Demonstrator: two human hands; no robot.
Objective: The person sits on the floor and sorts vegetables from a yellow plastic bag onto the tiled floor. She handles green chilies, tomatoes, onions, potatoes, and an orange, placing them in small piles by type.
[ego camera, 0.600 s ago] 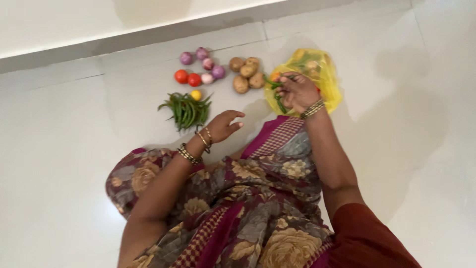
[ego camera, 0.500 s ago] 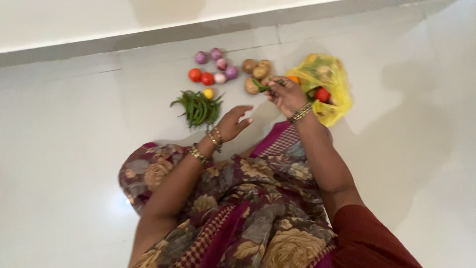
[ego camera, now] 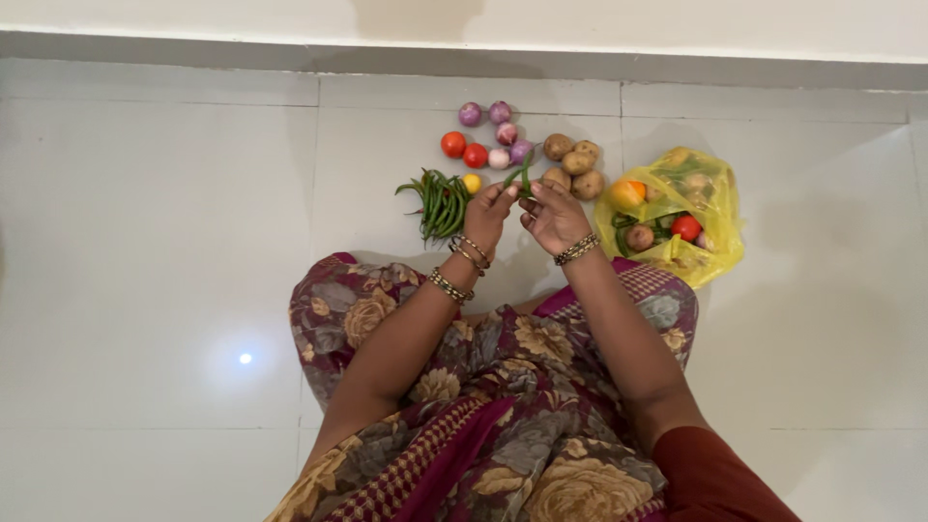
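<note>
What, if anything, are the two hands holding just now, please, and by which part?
Both the left hand and the right hand pinch a few green chillies at their lower ends between the fingertips; the tips stick up.

The floor is laid with large, glossy, pale grey-white tiles, their thin joints running across the upper part of the frame and down the middle. Along the top edge a darker grey skirting band meets a pale wall, with a soft shadow on the wall at top centre. A small bright glint of light shows on the tile at lower left, and faint grey shadows lie over the tiles at right.
</note>
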